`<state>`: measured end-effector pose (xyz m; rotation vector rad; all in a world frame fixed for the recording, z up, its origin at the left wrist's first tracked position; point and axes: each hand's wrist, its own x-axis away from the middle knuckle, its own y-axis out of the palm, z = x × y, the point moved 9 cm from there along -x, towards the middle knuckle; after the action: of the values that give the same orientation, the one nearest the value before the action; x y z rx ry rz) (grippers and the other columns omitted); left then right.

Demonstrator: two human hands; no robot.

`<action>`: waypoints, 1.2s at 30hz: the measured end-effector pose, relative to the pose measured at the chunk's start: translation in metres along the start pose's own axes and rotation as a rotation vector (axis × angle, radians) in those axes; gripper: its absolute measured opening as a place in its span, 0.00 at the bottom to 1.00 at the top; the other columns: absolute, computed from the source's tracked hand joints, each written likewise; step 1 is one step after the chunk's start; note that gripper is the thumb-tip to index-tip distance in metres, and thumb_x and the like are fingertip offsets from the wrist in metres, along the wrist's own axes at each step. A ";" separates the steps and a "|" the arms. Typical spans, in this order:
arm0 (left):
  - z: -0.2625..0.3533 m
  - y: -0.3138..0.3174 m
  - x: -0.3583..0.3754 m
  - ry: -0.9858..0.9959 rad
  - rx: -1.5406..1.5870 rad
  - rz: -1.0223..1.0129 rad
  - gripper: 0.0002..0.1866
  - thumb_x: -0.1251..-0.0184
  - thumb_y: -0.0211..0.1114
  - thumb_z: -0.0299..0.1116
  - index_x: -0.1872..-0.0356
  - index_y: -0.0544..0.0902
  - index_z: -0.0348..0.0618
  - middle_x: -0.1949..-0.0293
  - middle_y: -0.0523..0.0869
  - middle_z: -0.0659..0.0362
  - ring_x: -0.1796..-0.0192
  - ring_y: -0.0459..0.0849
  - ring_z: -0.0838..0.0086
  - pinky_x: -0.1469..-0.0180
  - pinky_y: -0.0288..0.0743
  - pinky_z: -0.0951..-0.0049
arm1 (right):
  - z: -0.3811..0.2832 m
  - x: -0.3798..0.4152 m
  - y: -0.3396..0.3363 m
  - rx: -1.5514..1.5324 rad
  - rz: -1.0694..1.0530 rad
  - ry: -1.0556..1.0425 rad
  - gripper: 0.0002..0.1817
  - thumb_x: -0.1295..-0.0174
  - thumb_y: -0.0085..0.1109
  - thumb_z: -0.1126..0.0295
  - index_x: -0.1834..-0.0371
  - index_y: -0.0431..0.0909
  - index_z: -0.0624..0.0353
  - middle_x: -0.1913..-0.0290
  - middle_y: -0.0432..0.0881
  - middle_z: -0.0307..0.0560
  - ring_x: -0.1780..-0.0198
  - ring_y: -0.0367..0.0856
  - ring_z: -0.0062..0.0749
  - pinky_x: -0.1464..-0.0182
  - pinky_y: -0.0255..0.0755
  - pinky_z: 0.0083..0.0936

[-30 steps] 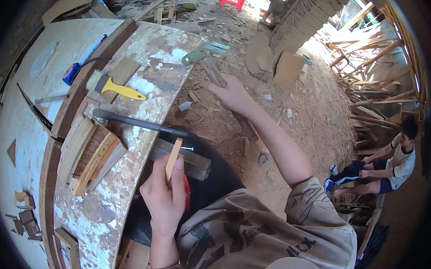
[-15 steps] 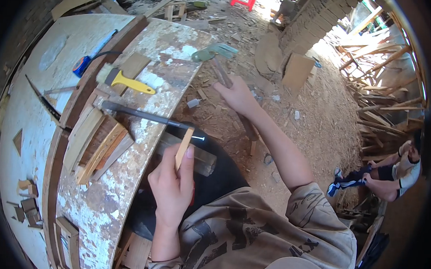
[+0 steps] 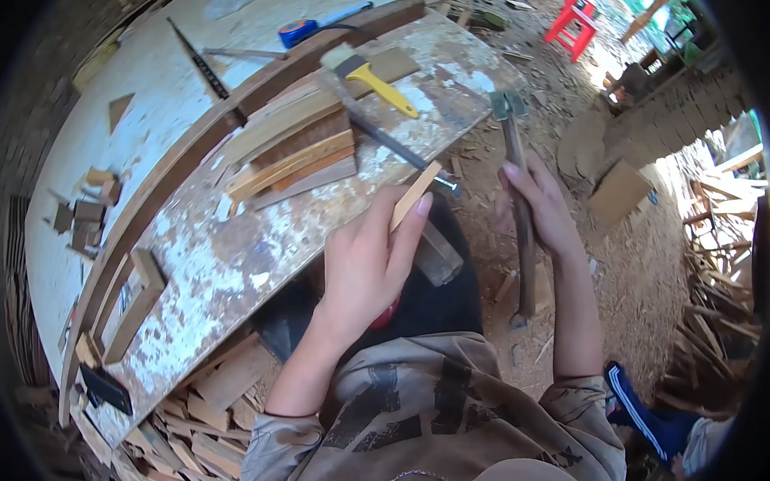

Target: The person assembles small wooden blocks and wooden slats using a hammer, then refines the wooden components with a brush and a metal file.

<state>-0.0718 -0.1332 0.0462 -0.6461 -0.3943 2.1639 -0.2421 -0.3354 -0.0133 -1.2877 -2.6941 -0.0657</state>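
Note:
My left hand (image 3: 372,248) pinches a small flat wood piece (image 3: 416,195) between thumb and fingers, near the bench edge. Just beyond it the tip of a dark metal bar (image 3: 388,142) juts over the edge. My right hand (image 3: 539,203) is wrapped round the wooden handle of a hammer (image 3: 521,220), whose green head (image 3: 508,105) points up and away. A wooden block (image 3: 438,255) lies by my lap, beneath the bar's end. On the bench, a yellow-handled brush (image 3: 378,83) rests beyond a stack of wood pieces (image 3: 299,153).
The paint-spattered bench (image 3: 207,247) carries a long curved beam (image 3: 158,169), a blue tape measure (image 3: 297,32), small blocks (image 3: 89,213) and a dark phone-like object (image 3: 106,389). A red stool (image 3: 572,26) stands at the back. Another person's leg (image 3: 650,419) shows at lower right.
The view has turned, so the bench appears farther right. The hammer now stands more upright, closer to my left hand. My left hand still holds the wood piece.

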 end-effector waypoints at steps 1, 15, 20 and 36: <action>0.002 -0.004 0.002 0.004 -0.005 0.006 0.12 0.13 0.66 0.40 0.48 0.86 0.42 0.77 0.86 0.49 0.73 0.89 0.50 0.69 0.80 0.54 | -0.009 0.018 0.010 -0.028 -0.013 0.037 0.17 0.17 0.64 0.56 0.43 0.74 0.58 0.68 0.75 0.35 0.79 0.77 0.19 0.81 0.70 0.22; 0.058 -0.049 0.013 0.223 -0.284 0.107 0.15 0.13 0.66 0.43 0.49 0.85 0.40 0.75 0.85 0.49 0.73 0.87 0.52 0.68 0.78 0.59 | -0.041 0.111 0.068 -0.191 -0.427 0.191 0.20 0.12 0.54 0.60 0.26 0.72 0.58 0.69 0.73 0.34 0.85 0.72 0.15 0.87 0.64 0.17; 0.074 -0.062 0.009 0.333 -0.368 0.134 0.13 0.14 0.67 0.43 0.49 0.85 0.42 0.74 0.87 0.49 0.69 0.91 0.50 0.67 0.80 0.55 | -0.052 0.123 0.074 -0.221 -0.472 0.231 0.19 0.11 0.52 0.60 0.27 0.72 0.57 0.69 0.73 0.34 0.85 0.72 0.15 0.87 0.64 0.17; 0.079 -0.070 -0.029 0.496 -0.637 0.108 0.13 0.18 0.72 0.43 0.53 0.86 0.43 0.78 0.83 0.56 0.76 0.85 0.59 0.72 0.73 0.62 | -0.054 0.088 0.082 -0.230 -0.503 0.261 0.22 0.11 0.53 0.58 0.26 0.73 0.61 0.69 0.74 0.35 0.85 0.71 0.15 0.86 0.63 0.16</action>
<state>-0.0578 -0.1181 0.1533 -1.5438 -0.7935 1.8688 -0.2262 -0.2220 0.0519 -0.5593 -2.7571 -0.5714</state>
